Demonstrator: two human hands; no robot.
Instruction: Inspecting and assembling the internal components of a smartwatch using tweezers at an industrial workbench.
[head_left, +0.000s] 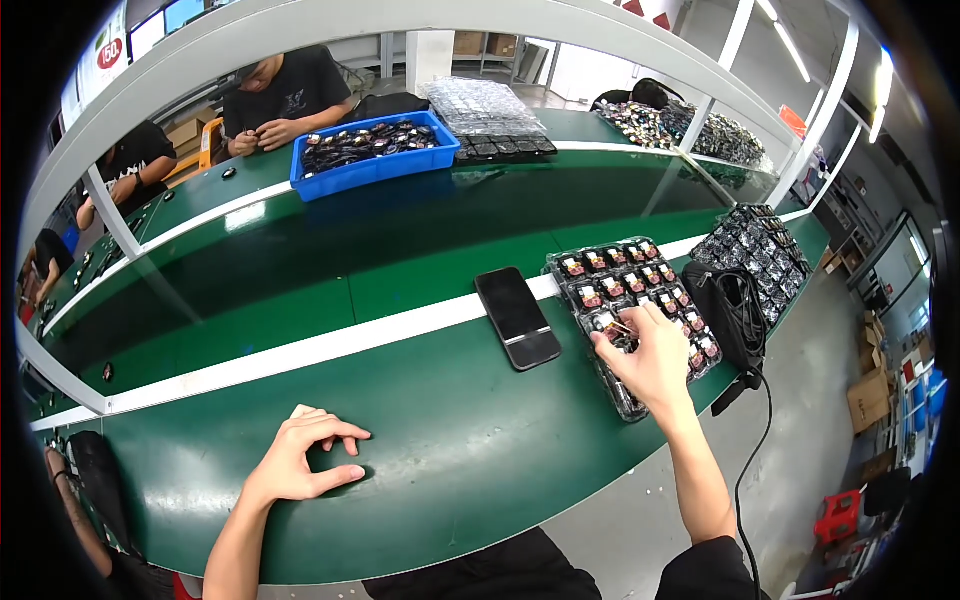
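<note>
My right hand (652, 358) is over a clear plastic tray (622, 402) at the right of the green bench. Its thumb and fingers close around something small in one pocket, and the fingers partly hide it. Several small black parts with colourful labels (590, 297) sit in rows in the tray's pockets. My left hand (305, 455) rests on the bench top to the left, holding nothing, thumb and fingers curved and apart. Between the hands, nearer the tray, lies a black smartphone (517, 318) with its screen dark.
Right of the tray are a black pouch with a coiled cable (735, 315) and stacked filled trays (755, 250). Across the conveyor belt (400, 240) stand a blue bin (375, 168) of black parts and stacked clear trays (485, 108). Co-workers sit at the far side and left.
</note>
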